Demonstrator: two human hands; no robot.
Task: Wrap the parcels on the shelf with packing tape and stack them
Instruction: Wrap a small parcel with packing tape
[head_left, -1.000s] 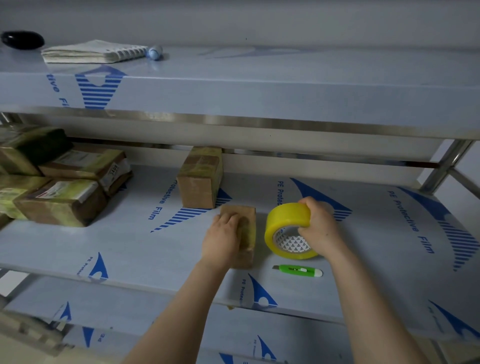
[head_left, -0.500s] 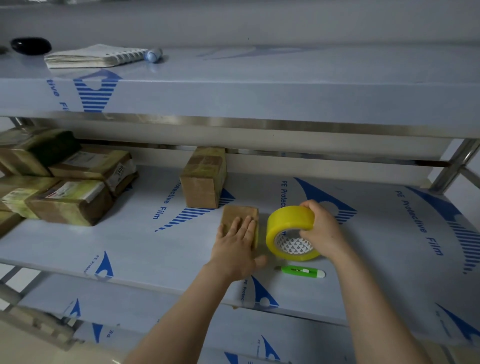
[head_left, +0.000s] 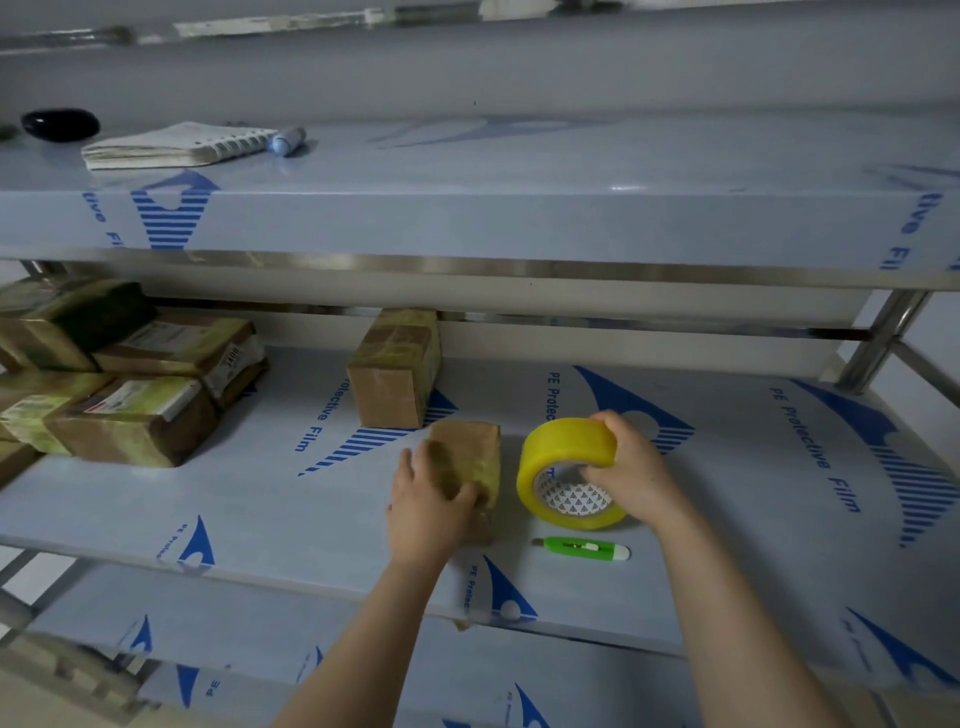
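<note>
Brown parcel (head_left: 470, 452) in L hand (head_left: 426, 512)

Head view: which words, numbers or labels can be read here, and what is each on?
"PE Protective Film": blue print on the middle shelf's film, repeated.
"tive Fi": cut-off print on the top shelf's front edge.
Shipping labels on the stacked parcels: too blurred; one side number, perhaps "3400", is uncertain.
Tape roll and cutter: no readable text.

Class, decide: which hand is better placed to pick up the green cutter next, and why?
Probably the right. The right hand grips the tape roll just above the cutter, while the left hand grips the parcel, farther from it.
</note>
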